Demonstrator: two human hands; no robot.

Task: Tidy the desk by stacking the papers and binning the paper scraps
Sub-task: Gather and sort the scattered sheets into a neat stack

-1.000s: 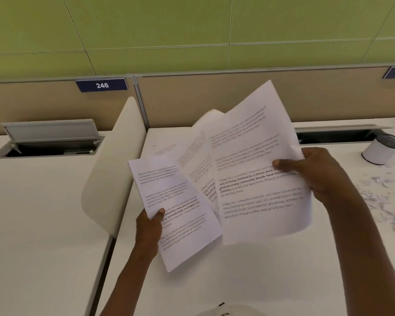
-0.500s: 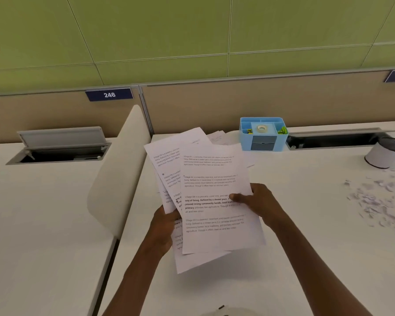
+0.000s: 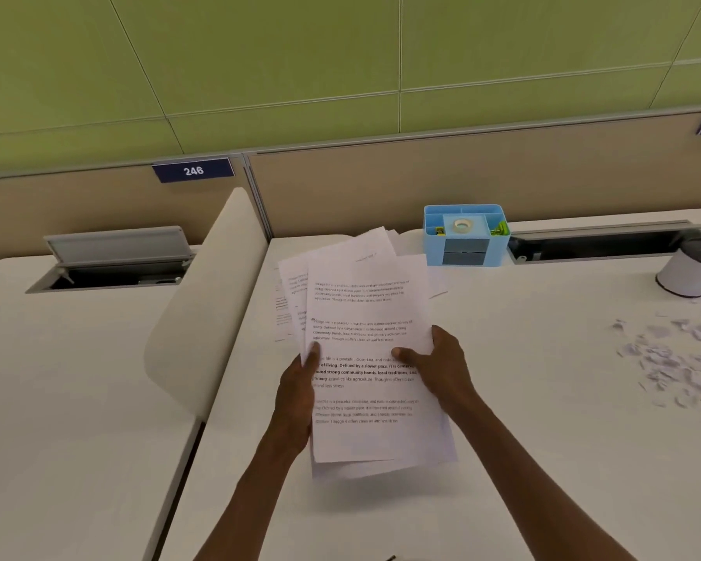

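The left hand (image 3: 300, 392) and right hand (image 3: 438, 366) each hold a side of the papers (image 3: 365, 358), above the desk (image 3: 543, 439) middle. Stacking is going on. Next, square the edges. Scraps (image 3: 672, 358) wait at three o'clock.

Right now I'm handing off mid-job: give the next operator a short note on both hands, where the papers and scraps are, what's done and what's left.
Left hand grips the left edge of the printed papers; right hand pinches their right edge.
The papers are gathered in both hands above the desk, their edges not yet squared; a few sheets show behind them to the left, lying or held I cannot tell.
Paper scraps lie scattered at the right, near the white bin.
Left: square and set down the stack, bin the scraps.
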